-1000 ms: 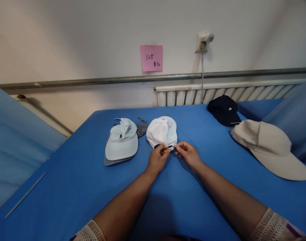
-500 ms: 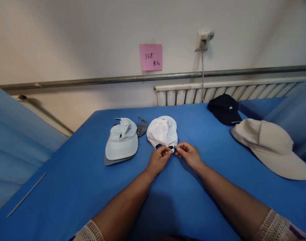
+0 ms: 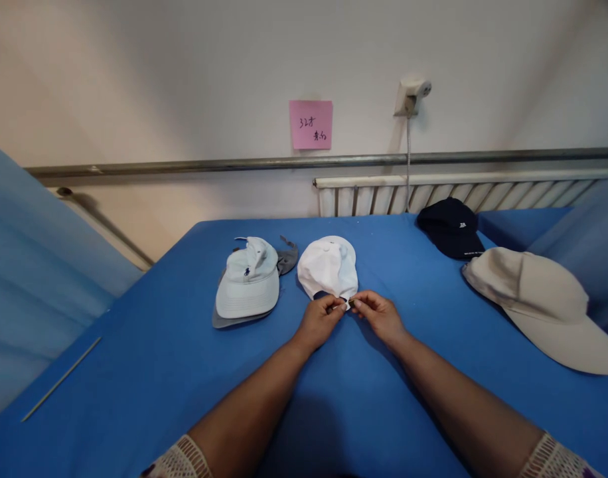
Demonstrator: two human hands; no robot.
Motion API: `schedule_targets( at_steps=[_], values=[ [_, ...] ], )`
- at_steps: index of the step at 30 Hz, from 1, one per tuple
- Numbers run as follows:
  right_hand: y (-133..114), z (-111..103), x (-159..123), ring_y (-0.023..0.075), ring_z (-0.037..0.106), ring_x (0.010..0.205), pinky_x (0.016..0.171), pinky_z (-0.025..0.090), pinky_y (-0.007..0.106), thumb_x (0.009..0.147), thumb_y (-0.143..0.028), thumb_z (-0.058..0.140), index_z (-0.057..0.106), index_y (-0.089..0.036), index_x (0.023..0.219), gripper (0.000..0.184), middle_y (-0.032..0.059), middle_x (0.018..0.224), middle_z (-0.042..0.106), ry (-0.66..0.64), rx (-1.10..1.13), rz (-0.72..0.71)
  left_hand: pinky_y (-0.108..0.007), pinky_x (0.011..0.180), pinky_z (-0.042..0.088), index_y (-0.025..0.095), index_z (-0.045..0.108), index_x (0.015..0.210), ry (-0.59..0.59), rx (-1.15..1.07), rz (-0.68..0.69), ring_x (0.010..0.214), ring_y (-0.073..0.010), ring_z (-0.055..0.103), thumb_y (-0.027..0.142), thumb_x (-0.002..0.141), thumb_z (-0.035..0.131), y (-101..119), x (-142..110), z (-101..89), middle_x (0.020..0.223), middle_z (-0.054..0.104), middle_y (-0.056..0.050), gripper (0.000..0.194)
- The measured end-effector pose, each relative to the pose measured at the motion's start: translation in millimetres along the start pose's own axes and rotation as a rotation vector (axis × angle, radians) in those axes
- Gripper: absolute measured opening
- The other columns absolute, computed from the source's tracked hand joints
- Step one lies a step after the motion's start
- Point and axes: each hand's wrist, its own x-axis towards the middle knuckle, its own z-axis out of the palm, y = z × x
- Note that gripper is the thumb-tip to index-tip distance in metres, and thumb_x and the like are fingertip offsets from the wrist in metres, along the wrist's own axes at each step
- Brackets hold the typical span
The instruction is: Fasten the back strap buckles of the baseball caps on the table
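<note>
A white baseball cap [image 3: 326, 265] lies on the blue-covered table with its back strap toward me. My left hand [image 3: 320, 320] pinches the cap's white strap at the rear opening. Close beside it, my right hand [image 3: 381, 315] pinches a small brass-coloured buckle [image 3: 352, 303] on the same strap. The fingertips of both hands almost meet. To the left of the white cap, a pale blue cap [image 3: 248, 282] rests on top of a grey cap [image 3: 287, 260], which is mostly covered.
At the right are a beige cap [image 3: 547, 285] and, behind it, a navy cap [image 3: 451, 228]. A thin stick [image 3: 61, 380] lies on the blue table cover [image 3: 149, 372] at the left. Blue curtains [image 3: 30, 292] hang at both sides; a radiator [image 3: 374, 199] stands behind.
The fingers shift slightly at the strap, and the strap end shows less between them now. The camera view has tilted a little, moving the scene down and right. The other caps stay put.
</note>
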Motion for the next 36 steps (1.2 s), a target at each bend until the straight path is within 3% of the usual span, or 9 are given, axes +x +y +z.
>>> schedule_targets(
  at_steps=[11,28,36],
  values=[
    [-8,-6,1,0.0124,0.061,0.06,0.055,0.045,0.024,0.062,-0.047,0.082,0.068,-0.018,0.084,0.039,0.0009,0.068,0.067,-0.003,0.262,0.142,-0.022,0.057,0.034,0.013,0.07,0.081,0.024,-0.04,0.01,0.06,-0.0106,0.047,0.04,0.078,0.062,-2,-1,3.0,0.067,0.06,0.001,0.028],
    [2,1,-2,0.0144,0.061,0.066,0.064,0.047,0.028,0.069,-0.051,0.076,0.068,-0.019,0.081,0.035,0.0024,0.073,0.068,-0.005,0.103,0.009,-0.021,0.052,0.034,0.013,0.068,0.078,0.097,0.071,0.004,0.056,-0.0104,0.05,0.033,0.078,0.06,-11,-3,7.6,0.065,0.062,0.001,0.021],
    [1,3,-4,0.0155,0.063,0.068,0.065,0.048,0.028,0.069,-0.05,0.076,0.068,-0.019,0.08,0.033,0.0025,0.074,0.069,-0.046,0.111,-0.006,-0.023,0.062,0.043,0.016,0.068,0.085,0.106,0.065,0.061,0.069,-0.0135,0.059,0.035,0.081,0.06,-2,-9,6.5,0.076,0.068,-0.001,0.021]
  ],
)
